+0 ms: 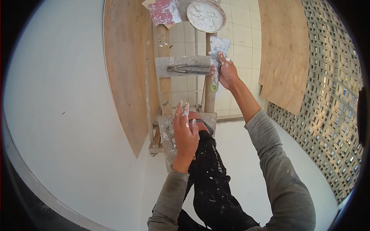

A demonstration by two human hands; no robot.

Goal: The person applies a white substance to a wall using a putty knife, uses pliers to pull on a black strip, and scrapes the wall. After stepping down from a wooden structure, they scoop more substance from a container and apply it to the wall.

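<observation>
My right hand [228,73] is closed around a putty knife [220,43], its blade pointing away from me and smeared with white. The knife's handle has a green end. My left hand [185,125] holds nothing; its fingers are stretched out, with white paste on the fingertips. Beyond it, a dark metal tool like pincers [189,69] lies on a grey step [162,61] of a wooden stand, close to my right hand. Farther off stands a round bucket [223,24] of white paste [206,16].
A red, white-smeared piece [163,11] lies left of the bucket. Wooden boards [127,69] flank the stand, with another panel [285,54] at right. One foot rests on a stained lower platform [165,133]. A white wall [61,96] rises left; a perforated lattice [333,77] rises right.
</observation>
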